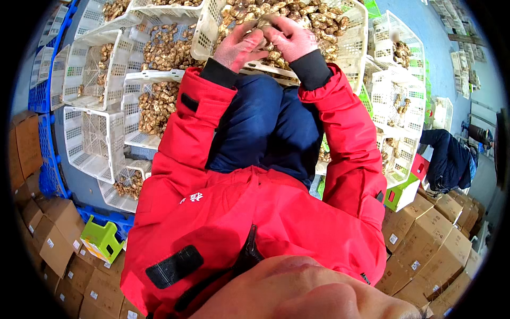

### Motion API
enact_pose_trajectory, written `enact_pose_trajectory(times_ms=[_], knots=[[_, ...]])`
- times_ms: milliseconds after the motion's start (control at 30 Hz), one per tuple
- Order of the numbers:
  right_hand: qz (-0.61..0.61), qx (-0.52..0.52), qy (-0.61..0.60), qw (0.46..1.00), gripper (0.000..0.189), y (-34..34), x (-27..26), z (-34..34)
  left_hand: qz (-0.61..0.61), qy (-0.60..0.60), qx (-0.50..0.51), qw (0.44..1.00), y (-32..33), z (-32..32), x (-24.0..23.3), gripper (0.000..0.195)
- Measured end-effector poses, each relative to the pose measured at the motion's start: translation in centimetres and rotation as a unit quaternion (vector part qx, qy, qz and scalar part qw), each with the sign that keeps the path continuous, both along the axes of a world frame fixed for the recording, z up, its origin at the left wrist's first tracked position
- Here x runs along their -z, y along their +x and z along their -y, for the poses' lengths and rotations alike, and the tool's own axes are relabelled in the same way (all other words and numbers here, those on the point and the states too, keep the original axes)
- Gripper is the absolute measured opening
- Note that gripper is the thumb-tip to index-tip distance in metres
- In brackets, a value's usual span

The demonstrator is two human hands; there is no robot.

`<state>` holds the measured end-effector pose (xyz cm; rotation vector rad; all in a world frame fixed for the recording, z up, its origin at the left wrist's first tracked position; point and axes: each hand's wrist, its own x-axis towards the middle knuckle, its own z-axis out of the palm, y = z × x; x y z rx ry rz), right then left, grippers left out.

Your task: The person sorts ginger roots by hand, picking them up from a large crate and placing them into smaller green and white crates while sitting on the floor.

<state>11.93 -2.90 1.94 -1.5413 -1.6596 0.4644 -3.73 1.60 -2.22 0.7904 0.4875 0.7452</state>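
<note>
Brown and cream mushrooms (322, 24) fill a white perforated plastic crate (360, 44) in front of my knees. Over its near side, my left hand (242, 44) and my right hand (290, 38) come close together, both in thin, pale, dirt-stained gloves. Between the fingertips is a pale, blurred piece that looks like a mushroom (263, 24); both hands seem to be on it. Its exact shape is partly hidden by the fingers. Red sleeves with black cuffs cover my wrists.
White crates with mushrooms (171, 48) stand at the left, beside a nearly bare white crate (89, 139). More crates (398, 99) are at the right. Cardboard boxes (422, 235) and a green box (103, 239) lie behind me. Another person (450, 159) in dark clothes is at the far right.
</note>
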Motion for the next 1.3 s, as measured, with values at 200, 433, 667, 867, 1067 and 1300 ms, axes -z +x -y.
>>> enact_pose_trajectory(times_ms=[200,433,667,867,1067,1300], knots=[[0.373,0.063,-0.203,0.903,0.024,9.9,5.4,-5.2,0.147,-0.155,0.033,0.976,-2.4,-0.6,0.3,0.031],[0.609,-0.070,-0.421,0.669,0.027,19.7,14.5,-4.0,0.281,-0.171,-0.001,0.944,-3.1,-0.5,0.1,0.038],[0.619,-0.008,-0.443,0.648,0.029,19.3,13.2,-1.4,0.332,-0.280,0.032,0.900,-4.2,0.0,-1.6,0.056],[0.151,0.085,-0.253,0.952,0.022,19.8,10.1,-0.8,0.304,-0.312,0.034,0.899,-4.7,-0.5,1.1,0.033],[-0.596,-0.126,-0.129,0.783,0.028,9.5,3.7,-0.2,0.184,-0.286,0.007,0.940,-4.3,0.5,0.5,0.020],[-0.588,-0.153,-0.069,0.791,0.046,1.6,-0.1,0.1,0.187,-0.249,-0.013,0.950,-6.3,0.3,0.3,0.022]])
